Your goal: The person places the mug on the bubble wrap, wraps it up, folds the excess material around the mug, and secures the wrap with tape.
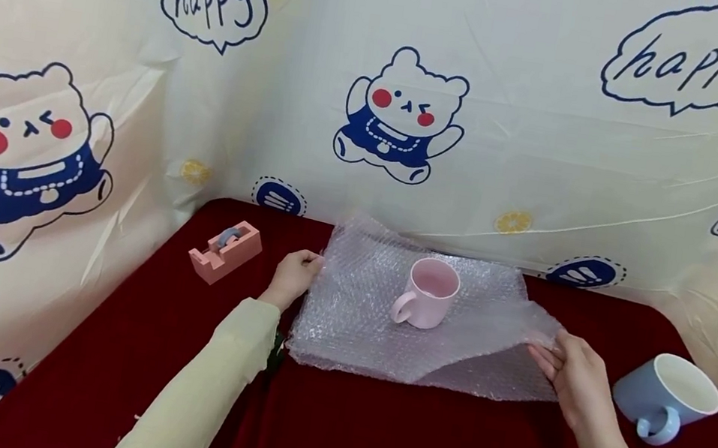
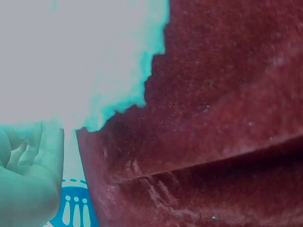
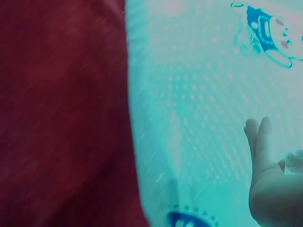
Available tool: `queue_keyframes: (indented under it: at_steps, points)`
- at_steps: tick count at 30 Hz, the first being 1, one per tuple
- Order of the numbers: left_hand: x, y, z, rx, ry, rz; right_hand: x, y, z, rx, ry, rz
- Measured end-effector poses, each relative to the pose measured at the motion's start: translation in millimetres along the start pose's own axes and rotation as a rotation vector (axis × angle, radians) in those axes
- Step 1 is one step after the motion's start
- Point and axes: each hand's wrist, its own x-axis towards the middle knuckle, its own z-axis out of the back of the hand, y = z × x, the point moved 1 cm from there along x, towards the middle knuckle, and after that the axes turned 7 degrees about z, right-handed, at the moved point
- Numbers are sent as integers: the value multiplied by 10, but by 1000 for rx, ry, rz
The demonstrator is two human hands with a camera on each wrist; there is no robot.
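Note:
A pink mug [image 1: 429,297] stands upright on a sheet of clear bubble wrap [image 1: 354,314], its handle toward the lower left. At the sheet's left edge, my left hand [image 1: 292,276] pinches the wrap; in the left wrist view the same hand [image 2: 31,175] has its fingertips hidden behind the washed-out wrap [image 2: 75,56]. My right hand [image 1: 577,378] pinches the right front corner between thumb and fingers, holding it lifted off the layer below. The right wrist view shows that hand [image 3: 270,184] beside the raised bubble wrap [image 3: 203,109]. Neither hand touches the mug.
To the right of my right hand, a light blue mug [image 1: 643,390] with a white inside stands close by. A pink tape dispenser [image 1: 232,256] with a grey roll sits left of the wrap. Dark red cloth [image 1: 412,443] covers the table; a printed white curtain [image 1: 518,154] surrounds it.

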Motion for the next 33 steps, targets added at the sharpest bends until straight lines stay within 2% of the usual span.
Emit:
queue_keyframes:
  at_steps: [7, 16, 22, 29, 33]
  points:
    - [-18, 34, 4, -22, 11, 27, 102, 78, -353, -50, 4, 25]
    - [-17, 4, 11, -18, 8, 19, 274, 91, -785, -297, -23, 29]
    - [9, 13, 22, -12, 14, 29, 410, 41, -1039, -344, -47, 49]
    - [29, 3, 30, -15, 19, 26, 557, -82, -1205, -530, -51, 103]
    - [32, -22, 28, -19, 26, 23, 597, -169, -1241, -582, -6, 121]
